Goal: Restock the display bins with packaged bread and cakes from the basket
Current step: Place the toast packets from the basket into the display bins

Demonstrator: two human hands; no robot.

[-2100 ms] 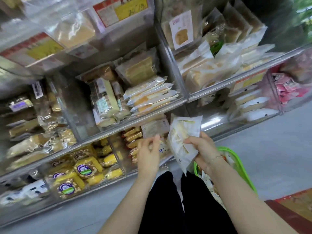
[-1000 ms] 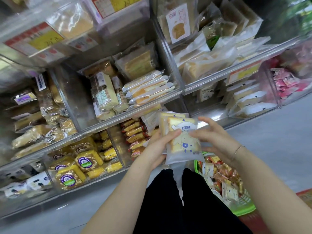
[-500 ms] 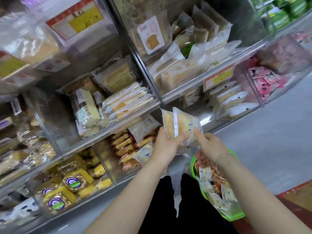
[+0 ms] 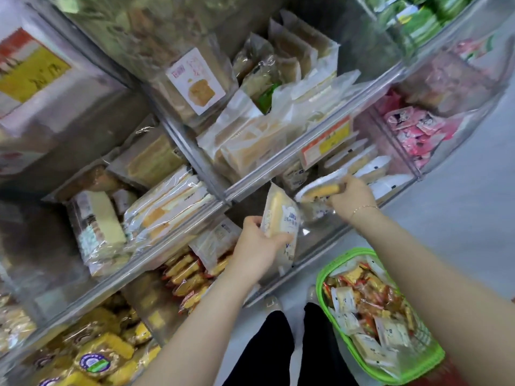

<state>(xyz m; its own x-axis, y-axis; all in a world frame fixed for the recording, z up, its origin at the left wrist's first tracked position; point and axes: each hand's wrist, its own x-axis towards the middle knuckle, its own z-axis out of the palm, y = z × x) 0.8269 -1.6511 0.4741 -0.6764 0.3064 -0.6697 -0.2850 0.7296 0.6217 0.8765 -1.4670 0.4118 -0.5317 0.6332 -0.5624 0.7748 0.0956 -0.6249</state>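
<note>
Left toast pack [image 4: 281, 218] upright, pinched between left hand [image 4: 257, 247] thumb and curled fingers | right toast pack [image 4: 320, 192] flat, clasped by right hand [image 4: 352, 197] at lower bin [image 4: 359, 162] | green basket [image 4: 331, 267] below.

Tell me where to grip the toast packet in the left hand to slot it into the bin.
Grip the toast packet by its lower end, coming from below and the near side, as the left hand does. It stands nearly upright, thin edge forward, so holding the bottom leaves its top free to enter first. This is a judgement.
</note>
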